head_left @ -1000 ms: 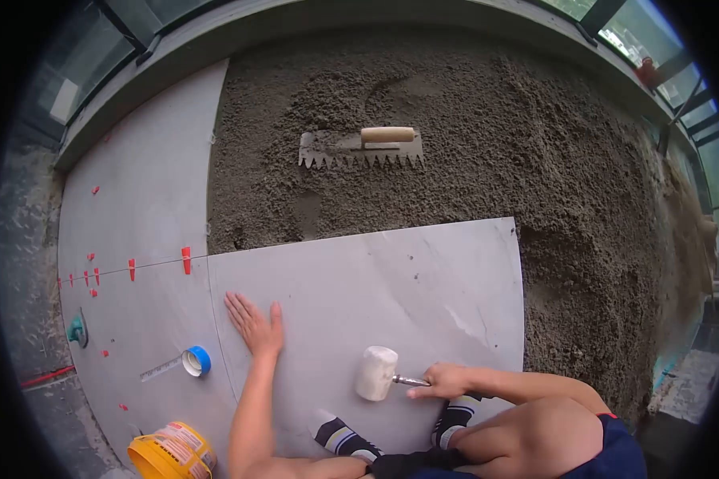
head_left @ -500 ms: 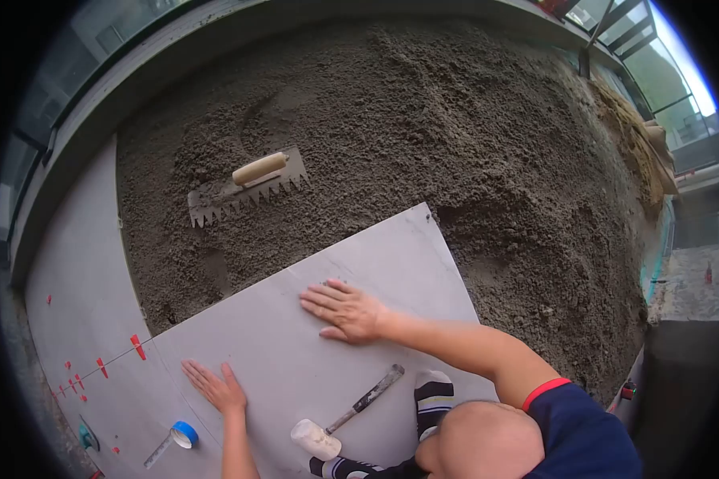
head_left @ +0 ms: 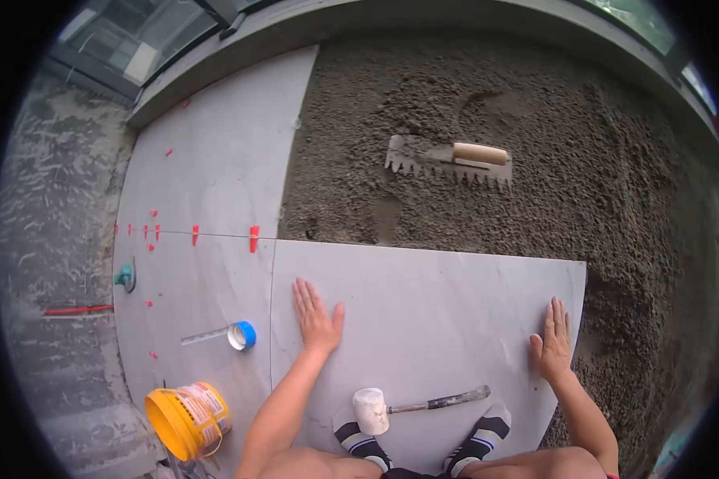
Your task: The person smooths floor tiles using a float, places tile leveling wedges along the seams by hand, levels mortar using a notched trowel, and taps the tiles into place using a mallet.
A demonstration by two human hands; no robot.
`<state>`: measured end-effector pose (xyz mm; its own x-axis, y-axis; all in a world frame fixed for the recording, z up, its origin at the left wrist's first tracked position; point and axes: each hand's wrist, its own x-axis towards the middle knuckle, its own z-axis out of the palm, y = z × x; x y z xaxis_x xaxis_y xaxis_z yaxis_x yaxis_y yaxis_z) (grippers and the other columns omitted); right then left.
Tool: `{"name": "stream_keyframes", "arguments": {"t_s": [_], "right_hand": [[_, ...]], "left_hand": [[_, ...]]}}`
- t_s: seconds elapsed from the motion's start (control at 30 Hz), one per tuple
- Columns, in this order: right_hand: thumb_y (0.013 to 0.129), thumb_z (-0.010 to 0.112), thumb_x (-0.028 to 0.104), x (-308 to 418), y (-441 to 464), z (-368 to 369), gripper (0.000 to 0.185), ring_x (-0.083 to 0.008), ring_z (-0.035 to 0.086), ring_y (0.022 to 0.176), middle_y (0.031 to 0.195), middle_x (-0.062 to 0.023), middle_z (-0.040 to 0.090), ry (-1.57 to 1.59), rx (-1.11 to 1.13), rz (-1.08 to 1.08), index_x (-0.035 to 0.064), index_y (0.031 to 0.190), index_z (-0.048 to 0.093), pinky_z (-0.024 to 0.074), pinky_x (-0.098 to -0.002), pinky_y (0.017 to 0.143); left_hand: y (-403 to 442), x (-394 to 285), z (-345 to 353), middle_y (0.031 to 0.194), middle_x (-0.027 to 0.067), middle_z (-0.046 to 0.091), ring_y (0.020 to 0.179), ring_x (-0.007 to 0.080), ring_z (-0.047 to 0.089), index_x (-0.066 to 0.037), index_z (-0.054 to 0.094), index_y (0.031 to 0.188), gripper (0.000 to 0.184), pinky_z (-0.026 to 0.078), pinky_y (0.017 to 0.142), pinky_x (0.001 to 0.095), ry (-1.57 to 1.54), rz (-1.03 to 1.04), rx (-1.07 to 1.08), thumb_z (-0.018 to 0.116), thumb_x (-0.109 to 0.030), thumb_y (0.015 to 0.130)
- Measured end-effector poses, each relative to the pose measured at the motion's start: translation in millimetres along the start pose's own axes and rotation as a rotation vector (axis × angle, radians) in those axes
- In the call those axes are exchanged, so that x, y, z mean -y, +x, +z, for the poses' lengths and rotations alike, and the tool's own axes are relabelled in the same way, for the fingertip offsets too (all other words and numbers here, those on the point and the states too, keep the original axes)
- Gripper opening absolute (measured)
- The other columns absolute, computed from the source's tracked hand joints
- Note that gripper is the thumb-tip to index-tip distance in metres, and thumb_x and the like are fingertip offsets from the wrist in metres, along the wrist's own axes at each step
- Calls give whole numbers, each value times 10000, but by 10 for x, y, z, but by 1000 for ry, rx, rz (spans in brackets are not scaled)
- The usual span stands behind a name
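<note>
My left hand (head_left: 318, 322) lies flat with spread fingers on the large grey tile (head_left: 423, 319), near its left seam. Close to that tile's right edge, my right hand (head_left: 553, 343) rests flat on the surface, holding nothing. A white-headed mallet (head_left: 371, 411) lies on the tile between my feet, its dark handle pointing right. Beyond the tile, a notched trowel (head_left: 481, 155) with a wooden handle sits on the rough mortar bed (head_left: 535, 215).
Laid tiles (head_left: 216, 144) with red clips (head_left: 254, 239) stretch along the left. They hold a blue-rimmed roll (head_left: 241, 335), a green suction-like tool (head_left: 125, 275) and a yellow bucket (head_left: 172, 423). A low ledge (head_left: 423, 12) borders the far side.
My right hand let go of the mallet, touched the tile's middle, then moved right to its edge. The mallet now lies on the tile. My left hand stays on the tile; the view has shifted.
</note>
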<state>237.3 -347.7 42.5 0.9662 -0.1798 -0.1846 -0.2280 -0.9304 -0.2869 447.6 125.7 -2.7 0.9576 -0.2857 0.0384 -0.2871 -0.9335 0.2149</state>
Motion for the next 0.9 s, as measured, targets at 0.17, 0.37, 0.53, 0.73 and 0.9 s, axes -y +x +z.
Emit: {"name": "stream_keyframes", "arguments": {"t_s": [0.17,0.37,0.53,0.73,0.9], "right_hand": [[854,681,194,1077,-6,-4,574,-398,499,1248,1331,-227,510,307,216,-526,-26,1342,472,411,-491,1043],[819,717,218,2041,-28,457,413,-369,588,995,1068,-175,586,330,648,-1007,24,1142,550,496,-465,838],[773,731,199,2375,129,686,349,-374,601,890,950,-139,591,40,754,-1138,74,1049,557,495,-479,739],[959,607,317,2439,297,711,316,-413,664,840,920,-235,670,42,642,-1297,15,1050,614,505,-496,731],[953,620,329,2344,441,798,334,-388,674,868,949,-229,680,-91,720,-1245,19,1074,618,508,-493,748]], "left_hand": [[-580,-354,-480,1499,245,399,1405,376,371,38,429,1421,634,323,1145,437,-462,-94,147,581,-376,965],[-1743,-704,-1124,1154,184,678,1096,301,650,6,605,1226,373,497,963,381,-983,-628,22,601,-268,973],[-2421,-766,-1675,1079,163,701,1024,284,675,21,612,1156,305,521,904,373,-986,-720,-120,580,-228,983],[-3797,-1000,-1686,1047,139,707,979,276,677,-32,632,1153,259,522,882,369,-955,-1109,-388,582,-222,984],[-5057,-1146,-1113,1069,142,706,993,280,679,-40,633,1166,278,526,874,374,-844,-1477,-734,608,-235,970]]}}
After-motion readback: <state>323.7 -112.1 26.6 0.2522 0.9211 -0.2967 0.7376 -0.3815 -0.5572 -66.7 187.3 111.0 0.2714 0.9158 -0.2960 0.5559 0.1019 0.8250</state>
